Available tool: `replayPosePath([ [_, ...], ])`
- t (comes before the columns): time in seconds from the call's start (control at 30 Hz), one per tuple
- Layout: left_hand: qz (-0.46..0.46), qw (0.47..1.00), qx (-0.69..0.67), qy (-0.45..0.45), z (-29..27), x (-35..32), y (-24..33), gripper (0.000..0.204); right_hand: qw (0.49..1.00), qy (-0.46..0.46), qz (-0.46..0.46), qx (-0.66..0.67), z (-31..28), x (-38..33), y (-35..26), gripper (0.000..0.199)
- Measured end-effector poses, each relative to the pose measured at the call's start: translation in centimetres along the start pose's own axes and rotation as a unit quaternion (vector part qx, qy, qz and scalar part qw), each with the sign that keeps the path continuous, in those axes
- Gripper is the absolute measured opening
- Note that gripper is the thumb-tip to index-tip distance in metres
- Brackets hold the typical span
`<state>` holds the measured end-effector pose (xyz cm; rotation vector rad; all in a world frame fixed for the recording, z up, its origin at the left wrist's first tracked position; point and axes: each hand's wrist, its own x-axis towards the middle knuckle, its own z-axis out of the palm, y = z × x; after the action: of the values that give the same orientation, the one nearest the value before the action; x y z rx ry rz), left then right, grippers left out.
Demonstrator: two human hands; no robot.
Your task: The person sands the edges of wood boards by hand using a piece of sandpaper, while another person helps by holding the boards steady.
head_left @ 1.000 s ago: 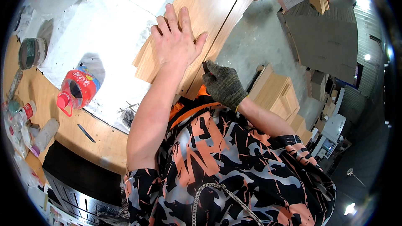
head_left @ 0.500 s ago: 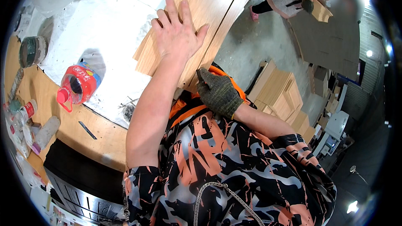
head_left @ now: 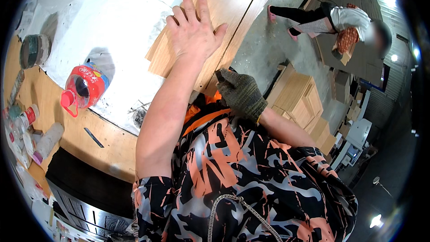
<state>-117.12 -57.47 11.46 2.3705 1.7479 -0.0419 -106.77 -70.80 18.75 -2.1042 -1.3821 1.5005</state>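
Note:
My bare left hand (head_left: 193, 31) lies flat, fingers spread, on a light wooden panel (head_left: 233, 0) that rests on a white-covered workbench (head_left: 130, 13). My right hand (head_left: 241, 93), in a dark knitted glove, is closed at the near edge of the panel, close to my chest; what its fingers grip is hidden. A second strip of the same wood (head_left: 255, 13) runs along the panel's right side.
A red plastic jug (head_left: 83, 87) and a round tin (head_left: 35, 50) stand at the left. Small bottles (head_left: 27, 116) lie on the brown bench edge. Stacked wooden boxes (head_left: 300, 98) sit on the floor at right. Another person (head_left: 340, 22) bends over boards behind.
My gloved right hand has drawn down and nearer to my chest. My left hand stays flat on the panel. The other person has come further into view at the upper right.

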Motion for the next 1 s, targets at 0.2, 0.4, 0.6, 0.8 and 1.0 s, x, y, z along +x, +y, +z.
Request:
replayPosePath([
  [0.2,0.001,1.000,-0.008,0.010,0.4,0.1,0.1,0.085,0.995,0.078,-0.044,-0.047,-1.2,1.7,0.8,0.016],
  [0.4,-0.002,1.000,-0.021,0.005,0.3,0.2,0.1,0.085,0.995,0.067,-0.009,-0.069,-2.0,2.8,-0.3,0.018],
  [0.6,0.004,1.000,-0.006,0.009,0.1,0.0,0.0,0.085,0.988,0.084,-0.038,-0.125,-1.9,2.9,-0.1,0.021],
  [0.8,0.009,1.000,-0.009,0.018,0.4,0.0,-0.1,0.085,0.986,0.083,-0.036,-0.137,-1.8,3.1,0.0,0.020],
  [1.0,0.008,1.000,-0.026,0.013,0.4,0.1,-0.1,0.085,0.983,0.064,-0.074,-0.153,-0.6,2.4,0.5,0.018],
])
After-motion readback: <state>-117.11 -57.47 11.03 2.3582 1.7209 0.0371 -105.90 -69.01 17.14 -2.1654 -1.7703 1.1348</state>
